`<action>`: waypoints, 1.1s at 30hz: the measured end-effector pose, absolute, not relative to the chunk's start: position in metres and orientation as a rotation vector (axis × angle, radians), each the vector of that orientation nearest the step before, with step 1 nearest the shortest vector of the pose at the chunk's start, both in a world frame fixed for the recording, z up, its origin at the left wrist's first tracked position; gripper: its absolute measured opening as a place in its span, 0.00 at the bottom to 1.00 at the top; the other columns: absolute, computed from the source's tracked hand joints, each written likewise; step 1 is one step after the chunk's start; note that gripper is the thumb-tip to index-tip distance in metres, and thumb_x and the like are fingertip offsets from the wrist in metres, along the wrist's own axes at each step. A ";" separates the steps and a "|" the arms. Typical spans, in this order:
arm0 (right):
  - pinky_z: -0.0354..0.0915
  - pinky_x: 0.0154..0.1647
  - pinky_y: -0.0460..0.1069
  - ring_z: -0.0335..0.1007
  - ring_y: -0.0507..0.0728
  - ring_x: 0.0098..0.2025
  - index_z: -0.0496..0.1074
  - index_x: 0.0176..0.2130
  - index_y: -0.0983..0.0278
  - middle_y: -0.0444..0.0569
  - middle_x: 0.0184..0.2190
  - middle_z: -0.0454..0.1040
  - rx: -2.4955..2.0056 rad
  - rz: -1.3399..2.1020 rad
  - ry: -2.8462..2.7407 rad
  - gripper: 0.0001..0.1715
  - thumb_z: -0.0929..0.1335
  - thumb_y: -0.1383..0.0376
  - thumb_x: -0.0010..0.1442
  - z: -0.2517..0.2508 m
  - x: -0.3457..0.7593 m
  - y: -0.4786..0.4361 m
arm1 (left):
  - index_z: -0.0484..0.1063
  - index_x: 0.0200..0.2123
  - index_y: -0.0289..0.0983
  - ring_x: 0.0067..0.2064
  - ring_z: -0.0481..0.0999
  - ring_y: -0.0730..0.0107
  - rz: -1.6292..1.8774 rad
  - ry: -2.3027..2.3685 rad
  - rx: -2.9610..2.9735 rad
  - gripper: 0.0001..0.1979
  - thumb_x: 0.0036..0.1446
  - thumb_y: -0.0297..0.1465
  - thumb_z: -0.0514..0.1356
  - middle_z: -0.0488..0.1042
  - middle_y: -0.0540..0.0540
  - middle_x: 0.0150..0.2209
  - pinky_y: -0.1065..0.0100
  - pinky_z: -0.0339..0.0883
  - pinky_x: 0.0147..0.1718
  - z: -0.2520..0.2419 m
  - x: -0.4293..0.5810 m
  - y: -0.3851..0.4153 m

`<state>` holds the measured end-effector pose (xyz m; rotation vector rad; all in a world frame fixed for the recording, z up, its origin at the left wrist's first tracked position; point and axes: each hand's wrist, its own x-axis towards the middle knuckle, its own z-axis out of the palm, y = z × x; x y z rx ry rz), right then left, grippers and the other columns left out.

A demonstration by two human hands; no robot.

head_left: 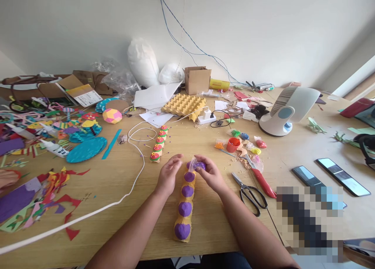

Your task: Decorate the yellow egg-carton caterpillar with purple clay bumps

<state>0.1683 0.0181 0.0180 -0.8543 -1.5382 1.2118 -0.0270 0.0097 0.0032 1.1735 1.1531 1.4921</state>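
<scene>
In front of me lies a strip of yellow egg carton [188,198], its bumps topped with purple clay [185,209]. My right hand [211,174] is closed on a small clear plastic bag of purple clay [200,165], held over the strip's far end. To the left of that end is my left hand [170,174], with curved fingers apart and nothing visible in it. Beyond my left hand lies a second carton strip [159,143], decorated in red, green and yellow. Black-handled scissors [251,194] rest to the right of my right forearm.
A red-handled knife [262,181] lies near a red cup [233,144] and several bags of coloured clay. At the right are a white fan [285,112] and phones [342,176]. A white cord [117,200] crosses the left side, beside paper scraps [55,198] and glue bottles [54,147].
</scene>
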 end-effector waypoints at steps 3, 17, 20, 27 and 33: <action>0.71 0.54 0.54 0.74 0.57 0.51 0.66 0.62 0.58 0.54 0.53 0.74 -0.891 1.081 -1.550 0.28 0.70 0.59 0.65 0.016 0.167 0.019 | 0.74 0.48 0.37 0.61 0.73 0.57 1.516 1.170 1.065 0.20 0.62 0.46 0.61 0.76 0.37 0.57 0.60 0.69 0.56 0.005 -0.025 0.010; 0.72 0.53 0.55 0.75 0.59 0.51 0.66 0.65 0.57 0.53 0.51 0.75 -0.778 1.365 -1.444 0.37 0.73 0.51 0.61 0.019 0.158 0.013 | 0.78 0.46 0.36 0.38 0.79 0.65 1.304 1.149 1.274 0.19 0.57 0.43 0.68 0.81 0.43 0.39 0.65 0.74 0.39 0.012 -0.020 0.000; 0.74 0.45 0.53 0.77 0.58 0.44 0.76 0.54 0.60 0.51 0.44 0.80 -0.846 1.538 -1.299 0.30 0.74 0.47 0.59 0.024 0.158 0.014 | 0.79 0.43 0.36 0.38 0.79 0.64 1.292 1.113 1.248 0.18 0.56 0.43 0.69 0.82 0.42 0.40 0.65 0.75 0.38 0.011 -0.019 -0.001; 0.67 0.28 0.46 0.70 0.52 0.28 0.78 0.35 0.64 0.45 0.29 0.77 -0.841 1.715 -1.300 0.22 0.77 0.48 0.54 0.034 0.159 0.012 | 0.79 0.44 0.38 0.31 0.72 0.72 1.354 1.042 1.250 0.17 0.56 0.42 0.70 0.73 0.50 0.29 0.69 0.70 0.34 0.012 -0.018 -0.003; 0.66 0.30 0.47 0.69 0.51 0.27 0.75 0.33 0.63 0.46 0.30 0.78 -0.899 1.591 -1.138 0.21 0.76 0.49 0.56 0.030 0.167 0.020 | 0.76 0.48 0.39 0.36 0.74 0.71 1.474 1.112 1.131 0.18 0.61 0.45 0.65 0.75 0.48 0.33 0.68 0.71 0.42 0.010 -0.020 0.001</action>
